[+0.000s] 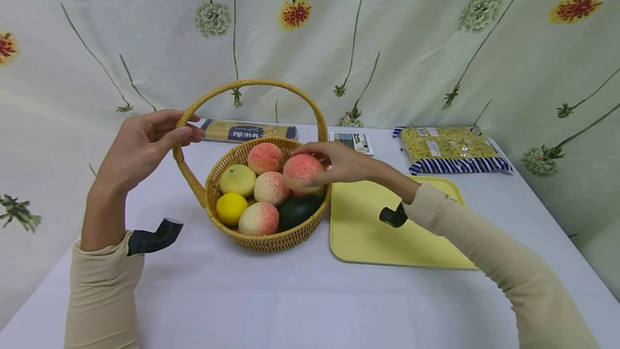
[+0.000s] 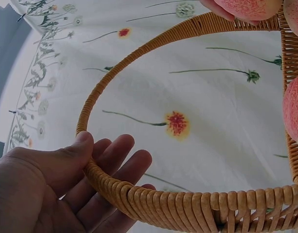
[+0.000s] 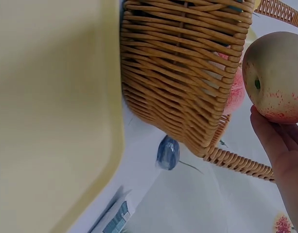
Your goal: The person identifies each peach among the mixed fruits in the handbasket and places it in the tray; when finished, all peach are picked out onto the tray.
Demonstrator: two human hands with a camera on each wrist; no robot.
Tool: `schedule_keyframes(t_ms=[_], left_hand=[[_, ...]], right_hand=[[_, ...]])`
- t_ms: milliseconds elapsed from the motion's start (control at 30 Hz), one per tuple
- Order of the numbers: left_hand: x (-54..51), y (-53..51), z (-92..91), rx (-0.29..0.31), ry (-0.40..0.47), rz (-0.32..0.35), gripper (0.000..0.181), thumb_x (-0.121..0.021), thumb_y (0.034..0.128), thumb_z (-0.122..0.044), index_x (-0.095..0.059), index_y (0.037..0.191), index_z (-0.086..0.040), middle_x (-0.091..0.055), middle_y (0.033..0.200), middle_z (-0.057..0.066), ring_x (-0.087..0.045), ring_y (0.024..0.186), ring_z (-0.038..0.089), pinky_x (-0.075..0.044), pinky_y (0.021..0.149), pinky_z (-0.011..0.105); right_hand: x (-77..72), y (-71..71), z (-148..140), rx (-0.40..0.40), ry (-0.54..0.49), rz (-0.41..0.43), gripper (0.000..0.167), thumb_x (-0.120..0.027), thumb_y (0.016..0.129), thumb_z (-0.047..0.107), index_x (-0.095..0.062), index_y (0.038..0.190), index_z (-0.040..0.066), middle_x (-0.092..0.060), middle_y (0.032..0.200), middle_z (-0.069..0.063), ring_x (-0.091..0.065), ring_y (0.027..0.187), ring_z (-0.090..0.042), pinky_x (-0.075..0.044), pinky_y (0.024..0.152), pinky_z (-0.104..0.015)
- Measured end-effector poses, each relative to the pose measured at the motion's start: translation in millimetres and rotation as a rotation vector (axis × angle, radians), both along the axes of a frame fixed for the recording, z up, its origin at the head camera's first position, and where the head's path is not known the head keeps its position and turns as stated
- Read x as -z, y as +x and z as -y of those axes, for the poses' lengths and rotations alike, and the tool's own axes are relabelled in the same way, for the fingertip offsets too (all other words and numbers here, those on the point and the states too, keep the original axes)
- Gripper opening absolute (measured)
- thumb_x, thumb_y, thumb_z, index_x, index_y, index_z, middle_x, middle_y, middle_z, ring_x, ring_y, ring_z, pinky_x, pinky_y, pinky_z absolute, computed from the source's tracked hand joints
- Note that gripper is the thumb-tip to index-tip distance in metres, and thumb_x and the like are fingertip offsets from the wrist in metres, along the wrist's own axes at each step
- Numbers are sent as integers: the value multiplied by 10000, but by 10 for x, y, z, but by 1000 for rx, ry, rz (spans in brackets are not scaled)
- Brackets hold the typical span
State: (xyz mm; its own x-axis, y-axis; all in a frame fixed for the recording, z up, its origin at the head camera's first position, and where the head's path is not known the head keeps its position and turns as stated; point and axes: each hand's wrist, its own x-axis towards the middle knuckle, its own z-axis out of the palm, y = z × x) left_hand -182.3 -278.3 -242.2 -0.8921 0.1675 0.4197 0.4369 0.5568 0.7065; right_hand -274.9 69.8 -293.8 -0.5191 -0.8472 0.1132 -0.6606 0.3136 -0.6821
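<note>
A wicker basket (image 1: 271,242) stands on the table, full of fruit. My left hand (image 1: 145,144) holds the left side of its tall handle (image 1: 256,83), thumb on one side and fingers round the other in the left wrist view. My right hand (image 1: 346,163) grips a pink-and-white peach (image 1: 302,172) at the basket's right rim; the right wrist view has this peach (image 3: 280,73) above the rim. Inside lie more peaches (image 1: 265,158), a pale yellow-green round fruit (image 1: 238,180), a yellow fruit (image 1: 231,208) and a dark green oval one (image 1: 298,213).
Right of the basket, a yellow tray (image 1: 368,236) lies flat beneath my right forearm. A bag of pasta (image 1: 448,147) sits at the back right. Behind the basket are a spaghetti packet (image 1: 247,131) and a small printed packet (image 1: 352,141). Flowered cloth (image 1: 411,42) hangs behind.
</note>
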Motion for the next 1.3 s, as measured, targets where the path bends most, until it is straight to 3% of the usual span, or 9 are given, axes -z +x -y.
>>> schedule_keyframes(t_ms=[300,567,767,1300], left_hand=[[1,8,45,21,14,25,296,-560,969,-144,-590,1232,-11,-722,962,-55,-686,877,40,-527,693,143],[20,10,163,48,-16,58,269,-560,970,-126,-598,1220,-35,-717,1001,-39,-686,884,81,-468,826,104],[15,-3,238,102,2,83,277,-553,966,-75,-590,1235,-17,-712,1036,-1,-685,896,125,-462,854,118],[31,-18,229,116,23,104,259,-546,963,-48,-585,1214,3,-710,1023,6,-693,887,129,-499,829,137]], right_hand=[[51,19,-187,2,-58,40,565,-694,837,252,-508,1359,144,-552,1293,-19,-567,1165,-150,-470,989,-381],[67,29,-400,19,-98,97,561,-704,847,234,-501,1361,133,-542,1318,-28,-558,1180,-175,-445,1016,-410],[49,17,-572,51,-111,129,582,-714,856,242,-483,1376,123,-545,1316,-37,-560,1164,-177,-472,986,-374],[140,2,-838,93,-106,196,553,-693,867,186,-475,1366,96,-548,1294,-75,-570,1132,-204,-499,944,-385]])
